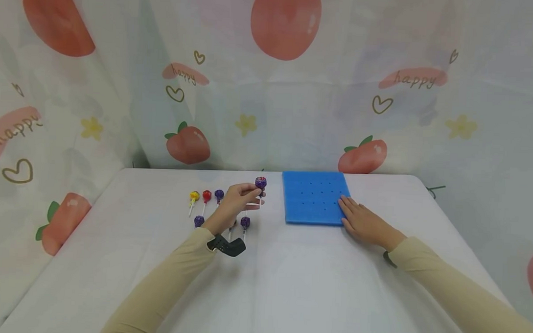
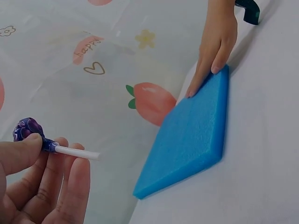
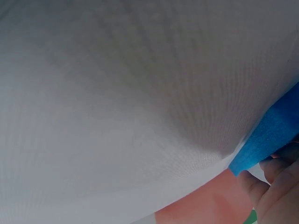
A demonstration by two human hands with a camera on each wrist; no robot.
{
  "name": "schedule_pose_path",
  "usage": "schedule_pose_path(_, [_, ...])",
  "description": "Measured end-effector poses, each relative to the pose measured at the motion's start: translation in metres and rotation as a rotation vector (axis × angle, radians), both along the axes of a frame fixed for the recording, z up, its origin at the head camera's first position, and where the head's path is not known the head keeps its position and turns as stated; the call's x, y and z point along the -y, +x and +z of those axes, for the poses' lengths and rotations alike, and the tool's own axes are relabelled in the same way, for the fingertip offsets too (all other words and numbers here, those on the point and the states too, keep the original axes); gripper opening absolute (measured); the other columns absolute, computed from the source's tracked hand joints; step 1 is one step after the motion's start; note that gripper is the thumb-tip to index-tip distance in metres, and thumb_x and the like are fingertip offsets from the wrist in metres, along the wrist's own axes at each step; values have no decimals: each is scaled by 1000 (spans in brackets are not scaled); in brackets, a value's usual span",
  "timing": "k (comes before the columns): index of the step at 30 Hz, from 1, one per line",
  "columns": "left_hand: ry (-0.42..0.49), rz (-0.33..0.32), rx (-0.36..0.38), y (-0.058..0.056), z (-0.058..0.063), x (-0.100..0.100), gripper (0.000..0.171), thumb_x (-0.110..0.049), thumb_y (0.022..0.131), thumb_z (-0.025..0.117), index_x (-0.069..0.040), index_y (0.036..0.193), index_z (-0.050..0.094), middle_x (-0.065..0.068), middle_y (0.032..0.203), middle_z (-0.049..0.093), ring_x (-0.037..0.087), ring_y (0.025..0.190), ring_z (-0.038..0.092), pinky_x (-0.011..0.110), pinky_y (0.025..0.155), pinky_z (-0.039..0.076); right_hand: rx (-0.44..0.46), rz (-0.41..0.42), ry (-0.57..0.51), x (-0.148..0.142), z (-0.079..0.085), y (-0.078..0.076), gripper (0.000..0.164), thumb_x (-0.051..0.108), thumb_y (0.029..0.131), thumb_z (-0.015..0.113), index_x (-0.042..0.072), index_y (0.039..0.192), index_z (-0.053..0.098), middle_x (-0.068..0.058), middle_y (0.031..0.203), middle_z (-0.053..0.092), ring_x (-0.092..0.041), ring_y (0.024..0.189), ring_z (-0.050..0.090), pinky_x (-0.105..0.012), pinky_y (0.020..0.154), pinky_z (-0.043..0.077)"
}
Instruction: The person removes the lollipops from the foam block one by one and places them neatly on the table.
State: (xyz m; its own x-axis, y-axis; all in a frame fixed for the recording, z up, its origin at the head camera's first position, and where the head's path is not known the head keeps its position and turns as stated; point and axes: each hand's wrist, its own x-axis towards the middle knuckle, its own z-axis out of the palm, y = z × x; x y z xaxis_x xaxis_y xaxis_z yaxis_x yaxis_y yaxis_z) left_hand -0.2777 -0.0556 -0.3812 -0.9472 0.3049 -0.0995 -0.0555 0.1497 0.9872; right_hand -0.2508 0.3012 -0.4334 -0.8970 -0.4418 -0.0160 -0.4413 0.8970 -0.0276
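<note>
In the head view my left hand (image 1: 233,203) pinches a purple-wrapped lollipop (image 1: 260,182) above the table, between the loose lollipops and a blue foam board (image 1: 293,211). The left wrist view shows thumb and fingers at the wrapper's base, with the lollipop's white stick (image 2: 77,152) pointing away, its end bare. Rows of small holes mark the board's top. My right hand (image 1: 367,224) rests with its fingers straight on the board's right edge. Only part of that hand (image 3: 280,189) and a blue corner (image 3: 261,144) show in the right wrist view.
Left of the board, several lollipops lie on the white table (image 1: 262,284): a yellow one (image 1: 194,196), a red one (image 1: 206,196) and purple ones (image 1: 245,222). My left hand and wrist partly cover some. A printed curtain (image 1: 268,112) hangs behind the table.
</note>
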Motion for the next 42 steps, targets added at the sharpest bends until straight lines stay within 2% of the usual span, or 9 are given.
schedule_pose_path(4, [-34,36,-7,6,-1,14,30,-20,97,52,-1,120,57,19,119,63,18,97,66,33,89,54,-2,2,4,0,0,0,57,22,97,43,-12,140,30,-30,149,28,-46,137,26,-58,109,29])
schedule_pose_path(11, [-73,145,66,12,-3,37,32,-23,95,55,-3,120,58,21,120,62,19,96,66,34,89,54,-4,4,4,0,-2,-1,57,22,97,43,-12,140,29,-30,149,28,-46,137,26,-58,109,29])
schedule_pose_path(14, [-85,168,75,13,-4,48,33,-23,96,54,-2,121,57,22,120,61,18,95,66,33,88,54,-5,2,7,-1,-2,-2,56,22,97,43,-12,140,30,-30,149,28,-46,137,26,-58,109,29])
schedule_pose_path(19, [-94,194,63,17,-5,66,35,-21,97,52,2,123,54,22,119,60,13,90,65,32,87,55,-4,-2,9,-1,-3,-3,56,22,97,43,-12,140,30,-30,149,27,-46,137,26,-58,109,29])
schedule_pose_path(33, [-234,267,59,23,-3,113,44,-26,97,51,4,130,49,24,124,58,10,91,65,30,89,54,0,0,1,0,-3,-3,58,23,97,43,-11,141,29,-29,149,27,-46,138,25,-58,110,28])
schedule_pose_path(36, [-282,281,65,25,-5,125,44,-28,97,50,2,130,50,22,125,59,11,92,64,31,90,53,5,0,2,2,-2,-2,58,23,97,43,-12,141,29,-29,149,26,-46,138,25,-58,110,28])
schedule_pose_path(42, [-307,297,86,28,-13,148,45,-28,98,50,3,130,49,24,126,58,10,89,64,28,87,55,15,-1,7,1,0,-2,57,22,97,43,-12,141,29,-30,149,26,-46,138,25,-58,110,27])
